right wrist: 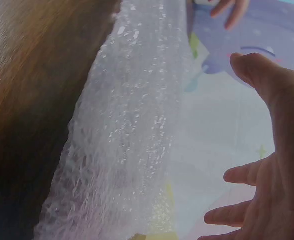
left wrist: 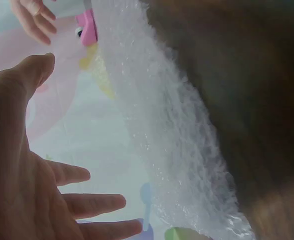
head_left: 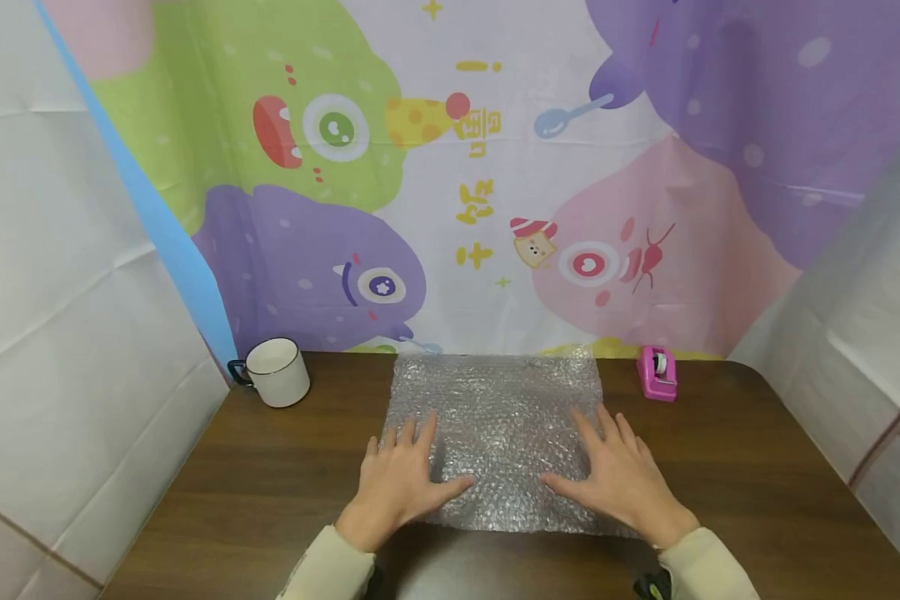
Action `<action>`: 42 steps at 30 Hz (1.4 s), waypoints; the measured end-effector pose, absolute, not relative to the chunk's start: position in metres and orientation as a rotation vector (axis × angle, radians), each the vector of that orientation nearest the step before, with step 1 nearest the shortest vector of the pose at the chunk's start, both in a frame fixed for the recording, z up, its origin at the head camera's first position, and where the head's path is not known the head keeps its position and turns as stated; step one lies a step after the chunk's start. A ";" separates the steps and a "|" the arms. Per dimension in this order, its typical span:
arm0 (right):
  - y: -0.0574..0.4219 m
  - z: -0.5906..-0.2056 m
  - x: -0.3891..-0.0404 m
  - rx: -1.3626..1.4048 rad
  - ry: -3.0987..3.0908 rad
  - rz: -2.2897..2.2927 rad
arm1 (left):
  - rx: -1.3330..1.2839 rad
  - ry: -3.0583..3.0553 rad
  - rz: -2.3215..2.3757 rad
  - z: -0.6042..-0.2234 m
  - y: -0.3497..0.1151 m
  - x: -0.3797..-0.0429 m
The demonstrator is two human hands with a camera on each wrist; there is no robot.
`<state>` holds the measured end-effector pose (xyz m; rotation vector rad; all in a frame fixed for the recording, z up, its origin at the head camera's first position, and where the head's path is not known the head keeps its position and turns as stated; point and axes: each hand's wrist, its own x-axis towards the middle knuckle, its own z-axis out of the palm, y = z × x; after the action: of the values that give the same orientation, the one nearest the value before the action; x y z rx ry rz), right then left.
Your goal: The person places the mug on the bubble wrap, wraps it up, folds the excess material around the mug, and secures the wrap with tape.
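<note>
A sheet of clear bubble wrap [head_left: 506, 417] lies on the table, its far edge reaching the patterned cloth. Over its left side hovers my left hand [head_left: 401, 483], fingers spread and thumb pointing inward. My right hand [head_left: 622, 479] mirrors it above the right side, also spread, holding nothing. In the left wrist view, a gap shows between the left hand [left wrist: 42, 185] and the bubble wrap [left wrist: 156, 115]. The right wrist view likewise has the right hand [right wrist: 271, 150] apart from the wrap [right wrist: 122, 120].
On the brown table [head_left: 255, 500], a white mug [head_left: 279, 375] with a dark rim and handle stands at the back left. A pink tape dispenser [head_left: 657, 373] sits at the back right. Behind hangs a cartoon-printed cloth [head_left: 450, 317]; white sheets [head_left: 67, 292] flank the sides.
</note>
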<state>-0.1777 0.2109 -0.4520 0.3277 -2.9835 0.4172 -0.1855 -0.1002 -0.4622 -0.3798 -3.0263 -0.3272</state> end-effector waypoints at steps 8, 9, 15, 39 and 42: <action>0.211 -0.454 -0.187 0.434 -2.968 0.396 | -0.438 -2.973 -0.299 -0.464 -0.096 -0.195; 0.212 -0.454 -0.189 0.443 -2.966 0.391 | -0.454 -2.975 -0.295 -0.464 -0.095 -0.196; 0.212 -0.451 -0.202 0.475 -2.995 0.405 | -0.492 -3.035 -0.321 -0.464 -0.093 -0.204; 0.217 -0.433 -0.253 0.499 -3.140 0.433 | -0.544 -3.218 -0.251 -0.440 -0.081 -0.261; 0.218 -0.429 -0.261 0.478 -3.157 0.432 | -0.533 -3.217 -0.243 -0.436 -0.078 -0.270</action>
<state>-0.2614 0.2177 -0.4290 0.4783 -3.1569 0.4321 -0.2700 -0.0785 -0.4362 -0.5328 -3.2172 -0.2425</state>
